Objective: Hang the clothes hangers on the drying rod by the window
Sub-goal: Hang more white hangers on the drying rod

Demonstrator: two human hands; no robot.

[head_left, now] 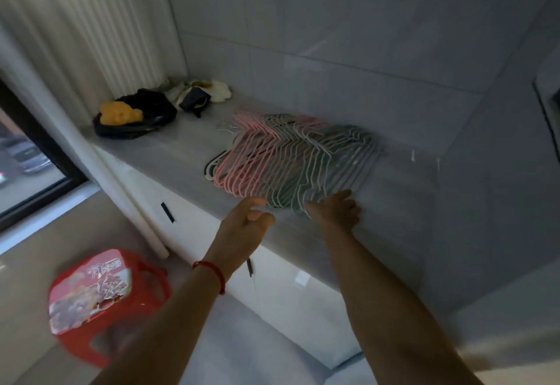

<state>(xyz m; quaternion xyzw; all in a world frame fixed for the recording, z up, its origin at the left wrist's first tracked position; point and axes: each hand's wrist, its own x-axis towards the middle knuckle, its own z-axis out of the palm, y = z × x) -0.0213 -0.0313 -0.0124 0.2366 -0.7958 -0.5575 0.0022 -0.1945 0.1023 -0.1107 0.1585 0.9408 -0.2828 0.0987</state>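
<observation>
A fanned pile of several thin clothes hangers [291, 157], pink on the left and pale green and grey on the right, lies flat on a grey countertop [169, 154]. My left hand [245, 224], with a red string at the wrist, hovers open just in front of the pile's near edge. My right hand [336, 210] rests palm down at the near right edge of the pile, fingers spread and touching the nearest hangers. Neither hand holds a hanger. No drying rod is in sight.
A black bag with a yellow item [133, 117] and crumpled cloths [200, 93] sit at the counter's far end by a white curtain [78, 29]. A window [21, 160] is at left. A red plastic stool [100, 296] stands on the floor below white cabinet doors [194, 227].
</observation>
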